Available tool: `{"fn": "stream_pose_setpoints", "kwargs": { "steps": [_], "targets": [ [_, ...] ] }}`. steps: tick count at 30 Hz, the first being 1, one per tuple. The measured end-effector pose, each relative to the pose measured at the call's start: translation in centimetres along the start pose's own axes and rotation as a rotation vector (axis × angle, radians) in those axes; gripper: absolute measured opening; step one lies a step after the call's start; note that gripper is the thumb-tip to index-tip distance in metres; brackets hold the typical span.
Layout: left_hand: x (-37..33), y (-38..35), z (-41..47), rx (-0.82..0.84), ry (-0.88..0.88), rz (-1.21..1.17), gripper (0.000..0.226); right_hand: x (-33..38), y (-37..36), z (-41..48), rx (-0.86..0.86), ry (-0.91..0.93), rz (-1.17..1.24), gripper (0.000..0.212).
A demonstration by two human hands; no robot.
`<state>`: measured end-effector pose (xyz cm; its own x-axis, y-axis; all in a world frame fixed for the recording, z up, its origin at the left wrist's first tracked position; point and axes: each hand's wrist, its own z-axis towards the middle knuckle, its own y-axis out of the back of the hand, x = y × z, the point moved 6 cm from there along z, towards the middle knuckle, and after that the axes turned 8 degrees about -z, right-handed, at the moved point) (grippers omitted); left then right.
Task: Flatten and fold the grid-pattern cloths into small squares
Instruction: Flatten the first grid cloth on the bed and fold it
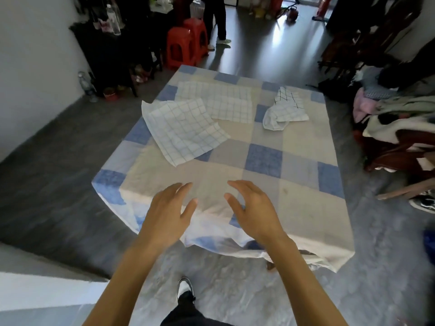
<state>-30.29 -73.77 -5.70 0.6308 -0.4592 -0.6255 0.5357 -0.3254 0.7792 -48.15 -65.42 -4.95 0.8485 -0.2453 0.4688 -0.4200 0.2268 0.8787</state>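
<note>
Grid-pattern cloths [186,132] lie on the tabletop [266,158], three in all, none yet folded small. The nearest cloth [181,140] is spread open at an angle on the left half of the tabletop, with one corner reaching over the left edge. A second cloth [226,102] lies flat behind it, towards the far edge, partly covered by the first. A crumpled cloth [284,109] sits bunched near the far right corner.

Both hands are empty. The left hand [164,215] and right hand [254,212] are at the near edge of the tabletop, apart from each other, fingers loosely spread and holding nothing. Whether they touch the surface cannot be told.

The task looks to be at its start: a reach towards a cloth, most likely the nearest one. The next move calls for stretching forward to the middle of the tabletop, taking that cloth by its corners and smoothing it before the first fold.

Nothing lies between the hands and the cloths. The checked table cover [211,234] is rumpled at the near edge and could drag. Beyond the far edge stand red stools [186,43] and someone's legs [217,22]. A heap of clothes [395,118] lies to the right of the tabletop.
</note>
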Motion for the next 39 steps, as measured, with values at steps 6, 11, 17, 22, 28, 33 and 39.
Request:
{"fn": "stream_pose_setpoints", "kwargs": {
  "steps": [6,11,17,22,28,33,39],
  "targets": [
    [3.2,2.1,5.8,0.039,-0.025,-0.067,0.057,3.5,-2.0,6.0,-0.007,0.011,-0.057,0.04],
    [4.8,1.8,8.5,0.057,-0.05,-0.139,0.062,3.7,-3.6,9.3,0.035,-0.016,-0.086,0.04],
    [7.4,0.3,12.4,0.104,0.008,-0.107,0.066,2.3,-5.8,14.0,0.092,-0.007,-0.068,0.043],
    [8.3,-1.0,16.6,0.085,0.103,-0.046,0.051,-0.1,-7.6,18.4,0.1,0.01,-0.012,0.033],
    [10.7,-3.8,21.4,0.119,0.208,0.051,0.044,-2.6,-11.2,24.0,0.195,0.071,-0.005,0.031],
    [13.3,-6.0,24.0,0.135,0.274,0.132,0.044,-3.9,-13.9,26.8,0.314,0.108,-0.06,0.033],
    [17.7,-9.0,25.6,0.191,0.274,0.242,0.05,-5.3,-17.1,28.7,0.343,0.093,-0.117,0.031]
  ]
}}
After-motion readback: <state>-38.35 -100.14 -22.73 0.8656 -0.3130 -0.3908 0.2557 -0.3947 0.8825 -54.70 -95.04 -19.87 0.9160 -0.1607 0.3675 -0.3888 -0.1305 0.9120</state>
